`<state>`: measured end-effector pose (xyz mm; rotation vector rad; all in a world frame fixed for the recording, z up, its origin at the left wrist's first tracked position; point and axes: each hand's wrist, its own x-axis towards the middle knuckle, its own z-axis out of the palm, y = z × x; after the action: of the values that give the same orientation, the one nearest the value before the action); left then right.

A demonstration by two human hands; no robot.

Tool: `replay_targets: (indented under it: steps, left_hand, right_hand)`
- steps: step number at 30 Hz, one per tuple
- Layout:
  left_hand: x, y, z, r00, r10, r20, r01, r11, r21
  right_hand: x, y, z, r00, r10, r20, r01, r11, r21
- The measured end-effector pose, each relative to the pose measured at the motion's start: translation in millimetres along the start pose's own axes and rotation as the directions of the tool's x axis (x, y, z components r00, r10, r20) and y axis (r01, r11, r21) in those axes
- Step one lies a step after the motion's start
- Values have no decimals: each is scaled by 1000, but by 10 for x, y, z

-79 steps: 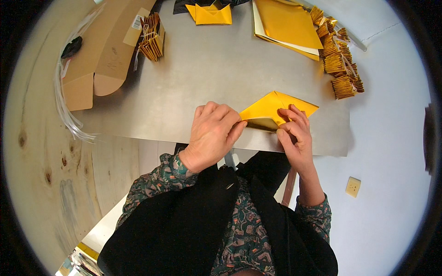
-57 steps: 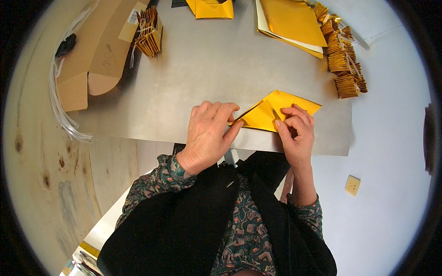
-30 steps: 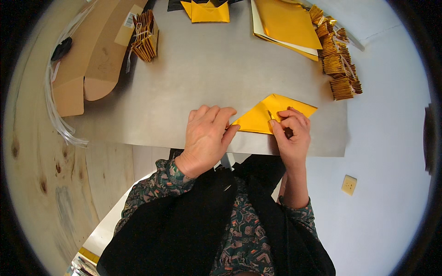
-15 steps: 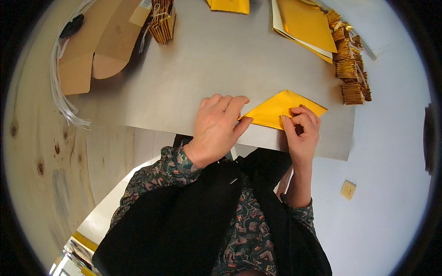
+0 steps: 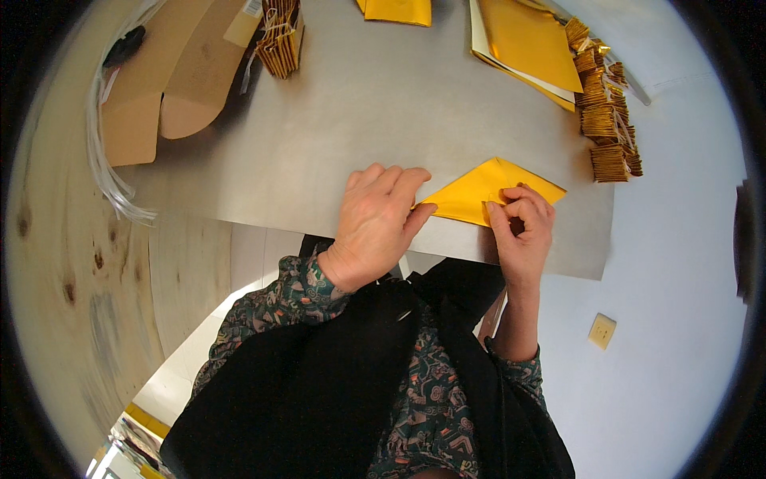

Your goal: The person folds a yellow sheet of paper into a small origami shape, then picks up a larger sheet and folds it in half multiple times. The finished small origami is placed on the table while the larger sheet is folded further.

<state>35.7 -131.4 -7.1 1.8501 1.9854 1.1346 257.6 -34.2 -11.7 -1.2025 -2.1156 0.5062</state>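
Observation:
A folded sheet of gold paper (image 5: 471, 193) lies near the front edge of the metal tabletop, its outline pointed at the left and peaked at the top. My left hand (image 5: 379, 215) pinches the left point between thumb and fingers. Over the lower right part of the paper, my right hand (image 5: 525, 227) has thumb and forefinger closed on its edge or a fold; exactly what sits between those fingertips is hidden.
Gold sheets with white paper (image 5: 527, 48) lie at the back right, beside tied bundles of folded gold paper (image 5: 610, 164). Another tied bundle (image 5: 279, 40) stands at the back left, next to a brown cardboard box (image 5: 191, 88) and white strings (image 5: 104, 176). More gold paper (image 5: 399, 11) is at the far edge.

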Motion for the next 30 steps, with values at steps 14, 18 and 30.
replay_targets:
  steps: [14, 18, 30]
  left_hand:
    - [13, 51, 12, 999, -10, 52, 6, 997, 75]
    - [6, 52, 21, 999, 18, 33, -21, 996, 83]
    - [31, 53, -9, 990, 113, 88, -124, 982, 141]
  right_hand:
    - [8, 36, 18, 999, -37, -40, 39, 998, 41]
    - [7, 41, 6, 998, -45, -40, 46, 998, 40]
    - [15, 17, 25, 998, -48, -48, 50, 999, 22]
